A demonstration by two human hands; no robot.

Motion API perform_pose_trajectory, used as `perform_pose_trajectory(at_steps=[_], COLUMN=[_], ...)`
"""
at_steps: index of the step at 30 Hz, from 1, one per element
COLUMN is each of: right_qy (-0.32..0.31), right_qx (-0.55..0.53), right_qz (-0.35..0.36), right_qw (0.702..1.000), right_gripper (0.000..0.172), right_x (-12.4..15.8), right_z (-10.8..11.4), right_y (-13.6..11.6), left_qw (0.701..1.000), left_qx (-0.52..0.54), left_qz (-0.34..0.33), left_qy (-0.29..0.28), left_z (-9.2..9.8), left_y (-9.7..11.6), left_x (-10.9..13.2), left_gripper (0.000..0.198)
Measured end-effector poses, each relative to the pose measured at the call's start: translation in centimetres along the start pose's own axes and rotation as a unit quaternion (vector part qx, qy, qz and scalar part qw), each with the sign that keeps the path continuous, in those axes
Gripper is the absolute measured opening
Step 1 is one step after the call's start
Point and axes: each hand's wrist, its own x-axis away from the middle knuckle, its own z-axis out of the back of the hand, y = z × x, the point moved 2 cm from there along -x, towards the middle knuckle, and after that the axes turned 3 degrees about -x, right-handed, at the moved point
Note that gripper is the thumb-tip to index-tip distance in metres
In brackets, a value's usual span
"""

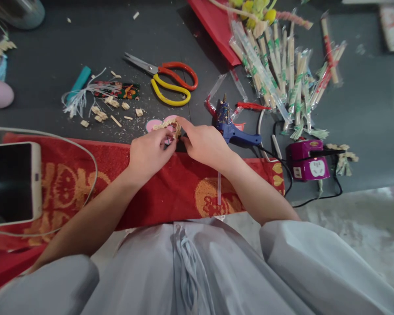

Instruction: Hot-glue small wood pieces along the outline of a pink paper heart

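Near the table's front, my left hand (149, 153) pinches a small curved strip of pale wooden bits (166, 125). Its kind I cannot make out. My right hand (206, 144) meets it from the other side, index finger and thumb closed at the strip's right end. Beneath the strip lies a pink rounded piece (153, 124), partly covered by my fingers. A blue glue gun (238, 132) lies just right of my right hand. Beyond both hands rest scissors (170, 81) with one orange and one yellow handle.
A red towel (157, 192) runs along the front edge, with a phone-like device (16, 183) and cable at left. Wood scraps (100, 113) and white threads (75, 98) lie left. Several wrapped stick bundles (279, 65) lie back right, a purple power adapter (308, 159) at right.
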Motion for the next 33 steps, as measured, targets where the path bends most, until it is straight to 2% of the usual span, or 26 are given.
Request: perform_pose_trajectory(at_steps=[15,29,33], right_qy=[0.001,-0.019,-0.017], right_qx=[-0.007,-0.019,-0.034], right_qz=[0.004,-0.022,-0.028], right_qw=[1.000,0.999,0.999], right_gripper=[0.062,0.064,0.064], right_x=[-0.06,-0.22,-0.23], right_z=[-0.04,0.03,0.07], right_y=[0.17,0.10,0.10], left_qw=[0.997,0.996,0.997], left_qx=[-0.055,-0.050,-0.048], left_qz=[0.005,0.012,0.001], left_qy=[-0.056,-0.075,-0.065], left_z=[0.20,0.08,-0.05], left_y=[0.35,0.64,0.51], left_x=[-0.07,0.22,0.26], left_gripper=[0.023,0.026,0.027])
